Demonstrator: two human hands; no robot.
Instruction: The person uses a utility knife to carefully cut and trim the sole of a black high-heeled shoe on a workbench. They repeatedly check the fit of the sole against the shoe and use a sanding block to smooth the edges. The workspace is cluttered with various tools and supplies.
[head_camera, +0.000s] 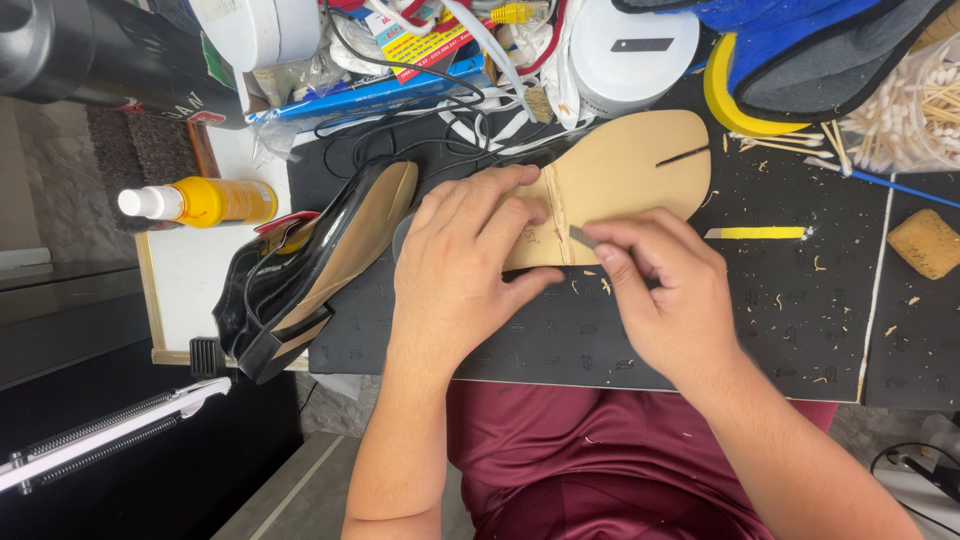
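A tan shoe insole (628, 170) lies flat on a black cutting mat (780, 300). My left hand (465, 255) presses down on its near end, fingers spread over it. My right hand (665, 290) pinches a small grey blade (582, 237), whose tip touches a scored line across the insole. Tan shavings lie along that line and on the mat around it. A black glossy heeled shoe (300, 270) lies on its side just left of my left hand.
A yellow spray bottle (205, 200) lies at the left. At the back are black cables (400, 125), a white round container (625, 50) and a blue and yellow foam piece (790, 60). Cotton swabs (905, 110), a yellow strip (755, 233) and a tan sponge (925, 243) sit at the right.
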